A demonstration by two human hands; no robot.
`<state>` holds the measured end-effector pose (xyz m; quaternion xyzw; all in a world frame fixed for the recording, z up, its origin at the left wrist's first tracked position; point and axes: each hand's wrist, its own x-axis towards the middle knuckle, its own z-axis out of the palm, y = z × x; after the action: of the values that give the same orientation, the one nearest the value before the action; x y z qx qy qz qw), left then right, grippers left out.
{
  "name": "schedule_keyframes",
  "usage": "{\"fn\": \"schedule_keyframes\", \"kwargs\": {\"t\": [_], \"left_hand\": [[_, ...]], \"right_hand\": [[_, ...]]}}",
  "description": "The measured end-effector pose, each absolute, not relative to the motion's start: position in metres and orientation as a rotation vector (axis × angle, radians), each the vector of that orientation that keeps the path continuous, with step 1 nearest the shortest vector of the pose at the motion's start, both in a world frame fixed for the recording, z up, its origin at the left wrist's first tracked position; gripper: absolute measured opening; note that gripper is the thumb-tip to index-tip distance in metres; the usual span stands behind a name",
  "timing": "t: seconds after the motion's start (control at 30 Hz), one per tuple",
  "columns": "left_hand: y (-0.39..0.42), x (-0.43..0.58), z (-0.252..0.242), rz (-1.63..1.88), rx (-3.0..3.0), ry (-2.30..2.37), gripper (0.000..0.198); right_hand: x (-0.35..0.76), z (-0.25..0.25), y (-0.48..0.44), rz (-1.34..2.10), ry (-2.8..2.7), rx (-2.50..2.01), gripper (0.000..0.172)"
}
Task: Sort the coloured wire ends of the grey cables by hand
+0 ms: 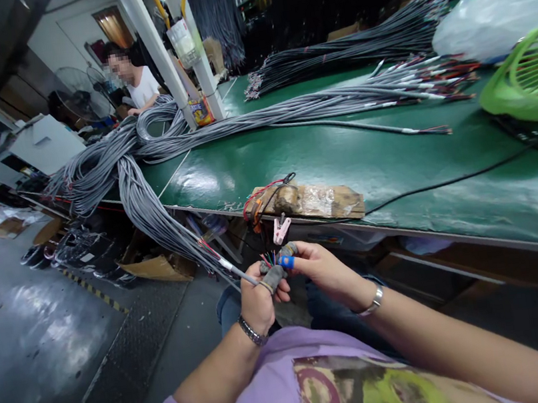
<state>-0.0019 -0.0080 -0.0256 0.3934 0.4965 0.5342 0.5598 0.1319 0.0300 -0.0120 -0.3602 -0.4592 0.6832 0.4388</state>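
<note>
From ten o'clock, a grey cable (pixel 247 278) is clasped by left fingers (pixel 274 279), seemingly steadying coloured wires (pixel 268 258) for narrowed right fingers (pixel 287 262), their grip unclear.

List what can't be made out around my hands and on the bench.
All in the head view:
Gray cable inside the left hand's grip: hidden by its fingers.
Coloured wires: too small to count.
Whatever the right hand may pinch: hidden by its own fingertips.
Green slatted object: cut off by the right edge.
White bag: any contents hidden by cloudy plastic.
</note>
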Motion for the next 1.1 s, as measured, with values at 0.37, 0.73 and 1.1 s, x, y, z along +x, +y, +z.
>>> {"fn": "schedule_keyframes", "kwargs": {"t": [0.37, 0.73, 1.1], "left_hand": [[-0.006, 0.0, -0.02, 1.341, 0.868, 1.186, 0.022], [-0.011, 0.003, -0.026, 1.315, 0.902, 1.213, 0.024], [-0.008, -0.002, -0.022, 1.392, 0.793, 1.178, 0.021]], "right_hand": [[0.123, -0.013, 0.028, 1.646, -1.008, -0.973, 0.016], [0.104, -0.022, 0.027, 1.85, -0.638, -0.881, 0.019], [0.132, -0.025, 0.033, 1.984, -0.671, -0.823, 0.021]]}}
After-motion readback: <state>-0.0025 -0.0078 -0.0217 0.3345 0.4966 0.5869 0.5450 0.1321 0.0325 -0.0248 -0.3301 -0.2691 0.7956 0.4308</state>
